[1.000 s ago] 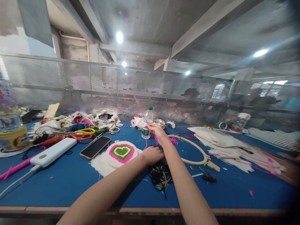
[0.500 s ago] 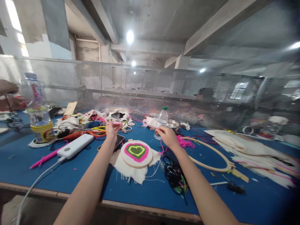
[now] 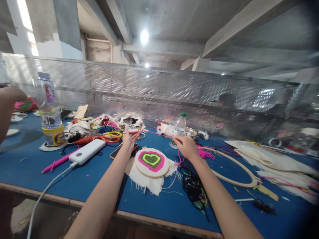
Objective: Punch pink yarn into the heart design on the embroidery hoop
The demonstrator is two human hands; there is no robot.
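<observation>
My left hand [image 3: 128,141] holds a slim pink punch needle [image 3: 131,132] between thumb and fingers, above a dark phone [image 3: 117,152]. My right hand [image 3: 185,146] is closed in a pinch on pink yarn [image 3: 179,159]; a strand hangs below it, and a thin pink line runs between the hands. Between my forearms lies a round embroidery hoop [image 3: 152,173] with white frayed cloth [image 3: 146,184]. Its looped heart [image 3: 151,160] is dark green and lime inside a pink border. A green-capped bottle [image 3: 181,123] stands just behind my right hand.
At left are a white power bank [image 3: 87,152] with a cable, a magenta pen-shaped tool [image 3: 56,164] and a water bottle [image 3: 50,103] on a yellow tub [image 3: 53,135]. An empty hoop [image 3: 236,157], black thread [image 3: 194,186] and folded cloth [image 3: 269,154] lie right. Another person's arm [image 3: 8,103] shows far left.
The view has turned slightly left, so everything sits farther right. My left hand's fingers have spread somewhat around the punch needle. My right hand keeps its pinch on the yarn.
</observation>
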